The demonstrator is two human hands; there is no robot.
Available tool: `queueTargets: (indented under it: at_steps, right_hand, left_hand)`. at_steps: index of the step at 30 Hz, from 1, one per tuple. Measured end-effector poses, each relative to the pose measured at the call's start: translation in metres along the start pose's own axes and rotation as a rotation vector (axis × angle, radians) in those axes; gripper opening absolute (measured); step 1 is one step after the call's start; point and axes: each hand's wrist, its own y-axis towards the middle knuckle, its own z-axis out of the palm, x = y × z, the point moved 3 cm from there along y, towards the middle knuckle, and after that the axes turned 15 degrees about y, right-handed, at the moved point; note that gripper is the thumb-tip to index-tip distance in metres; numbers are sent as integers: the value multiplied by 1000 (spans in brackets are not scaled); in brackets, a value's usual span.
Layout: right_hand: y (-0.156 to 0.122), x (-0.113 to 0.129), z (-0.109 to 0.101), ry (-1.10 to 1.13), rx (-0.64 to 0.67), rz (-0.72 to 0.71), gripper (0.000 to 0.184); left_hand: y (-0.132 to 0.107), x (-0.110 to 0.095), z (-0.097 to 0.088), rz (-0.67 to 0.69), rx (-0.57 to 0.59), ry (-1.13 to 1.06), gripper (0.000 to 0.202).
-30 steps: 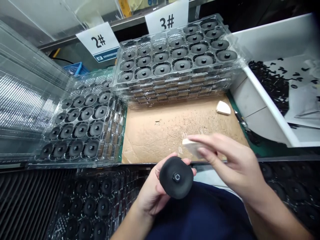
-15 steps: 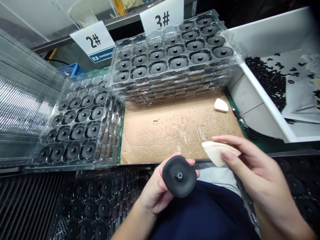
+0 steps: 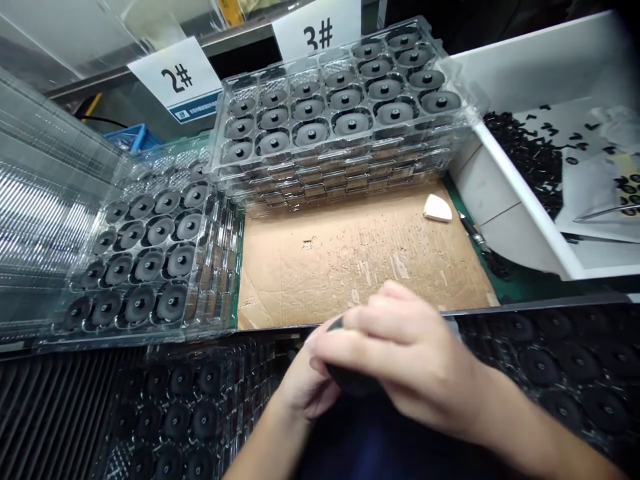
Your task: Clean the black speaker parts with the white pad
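My left hand (image 3: 305, 387) grips a round black disc part (image 3: 353, 381) near my lap, and only slivers of the part show. My right hand (image 3: 400, 363) lies over the disc with its fingers curled across it. The white wedge-shaped piece that it held a moment ago is hidden under its fingers. A stack of clear trays (image 3: 345, 133) holding several black discs stands behind the cardboard sheet (image 3: 350, 260). A second tray stack (image 3: 150, 247) of the same discs sits to the left.
A loose white wedge (image 3: 437, 209) lies on the cardboard's far right. A white bin (image 3: 520, 193) with small black parts stands at the right. Signs marked 2# (image 3: 175, 80) and 3# (image 3: 317, 30) stand at the back. Dark trays of discs (image 3: 175, 413) run along the near edge.
My right hand has swung left and down with the white wedge and now covers the black disc in my left hand. The view has shifted slightly.
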Motion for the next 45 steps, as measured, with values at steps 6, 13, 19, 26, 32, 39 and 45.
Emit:
queueTargets:
  at_steps: [6,13,19,26,32,39,45]
  right_hand:
    - [-23,3,-10,-52,-55,240,30]
    - [-48,0,-10,359,45,423,20]
    - [-49,-12,-14,370,-58,523,21]
    - [-53,-16,-6,451,-36,633,20]
    - [-52,-18,-2,433,-36,631,21]
    - [-49,-16,-9,377,-114,565,19]
    - [-23,0,-5,104,-268,251,31]
  left_hand:
    - [1,-3,-8,63,161,-155,62]
    - [1,-9,-5,67,194,-202,59]
    - [0,-8,-6,77,207,-194,57]
    - [-2,-8,-6,106,224,-231,58]
    - [-3,-11,-3,120,251,-233,56]
    - [-3,-6,-7,70,159,-170,62]
    - [-1,-3,-5,65,97,-156,62]
